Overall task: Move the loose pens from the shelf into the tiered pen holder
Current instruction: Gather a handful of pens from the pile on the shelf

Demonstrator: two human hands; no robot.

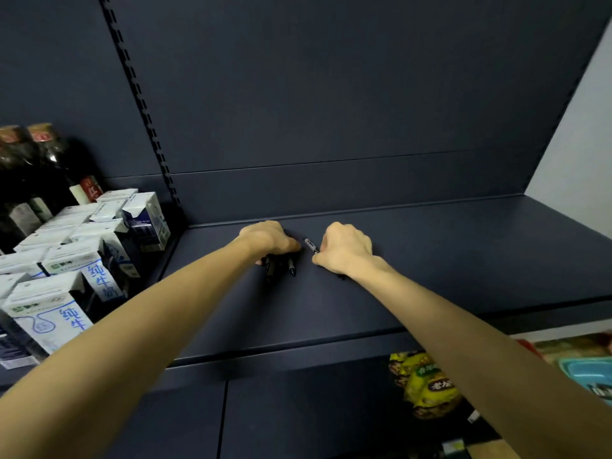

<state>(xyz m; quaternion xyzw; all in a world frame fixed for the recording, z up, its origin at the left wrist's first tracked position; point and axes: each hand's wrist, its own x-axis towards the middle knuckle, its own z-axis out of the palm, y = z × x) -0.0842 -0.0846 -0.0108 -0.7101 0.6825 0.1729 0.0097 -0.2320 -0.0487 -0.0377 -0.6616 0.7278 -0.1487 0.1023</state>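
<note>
Both arms stretched out onto dark shelf (430, 260). L hand (268, 238) curled over a bunch of dark pens (280, 265), ends poking out toward 6 o'clock below the palm. R hand (346, 248) just beside at 3 o'clock of it, fingers curled, pinching single pen (310, 245) w/ tip aimed at 11. Milk cartons (69, 260) at 9 o'clock, bottles (29, 167) behind them. Snack bags (424, 385) on lower level at 5.
</note>
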